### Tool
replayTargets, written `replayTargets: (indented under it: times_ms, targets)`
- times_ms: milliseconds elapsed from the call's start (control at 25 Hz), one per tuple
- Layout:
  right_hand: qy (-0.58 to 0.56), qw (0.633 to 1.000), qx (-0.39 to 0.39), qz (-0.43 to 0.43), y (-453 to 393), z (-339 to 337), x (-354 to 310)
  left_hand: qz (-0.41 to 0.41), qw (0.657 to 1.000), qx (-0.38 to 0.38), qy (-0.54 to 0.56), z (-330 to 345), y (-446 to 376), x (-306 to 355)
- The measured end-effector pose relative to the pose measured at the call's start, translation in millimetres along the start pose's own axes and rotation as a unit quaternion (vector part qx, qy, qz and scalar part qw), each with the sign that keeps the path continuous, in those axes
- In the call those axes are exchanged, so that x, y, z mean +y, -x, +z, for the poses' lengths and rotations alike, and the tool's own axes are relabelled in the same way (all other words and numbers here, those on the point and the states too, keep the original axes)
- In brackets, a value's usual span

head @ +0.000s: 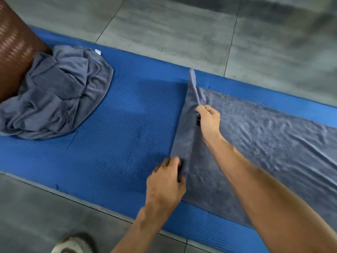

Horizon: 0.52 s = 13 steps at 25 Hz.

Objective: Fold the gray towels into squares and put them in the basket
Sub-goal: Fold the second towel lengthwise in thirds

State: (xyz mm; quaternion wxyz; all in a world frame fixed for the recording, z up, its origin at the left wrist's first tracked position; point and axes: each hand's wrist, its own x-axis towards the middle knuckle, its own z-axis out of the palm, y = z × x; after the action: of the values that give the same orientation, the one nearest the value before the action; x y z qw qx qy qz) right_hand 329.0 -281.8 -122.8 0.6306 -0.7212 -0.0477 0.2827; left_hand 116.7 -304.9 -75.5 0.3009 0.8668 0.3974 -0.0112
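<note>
There is one view, from the person's head. It looks forward and down, close over the blue mat (pixel 118 125), with gray floor tiles (pixel 182 33) toward 12 o'clock.

- A blue ribbed mat (pixel 127 110) is laid across the floor, running from the upper left to the lower right.
- A floor of large gray tiles (pixel 182 30) with dark joints is seen beyond the mat and in front of it.
- A light-coloured shoe (pixel 73 243) is seen at the bottom edge, on the tiles just in front of the mat; it is blurred.
</note>
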Motion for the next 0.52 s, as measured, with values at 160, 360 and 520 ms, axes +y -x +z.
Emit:
replayTargets:
  times_ms: [160,360,520]
  targets:
    - [-0.029,0.995,0.069,0.072,7,-34,10,0.067,0.997,0.010,-0.023,30,11,7]
    - [0.014,0.972,0.074,0.222,40,-66,26,0.154,0.981,0.004,-0.117,60,28,-30]
    - [0.042,0.961,0.022,0.273,111,-79,35,0.105,0.992,0.022,-0.068,62,36,-49]
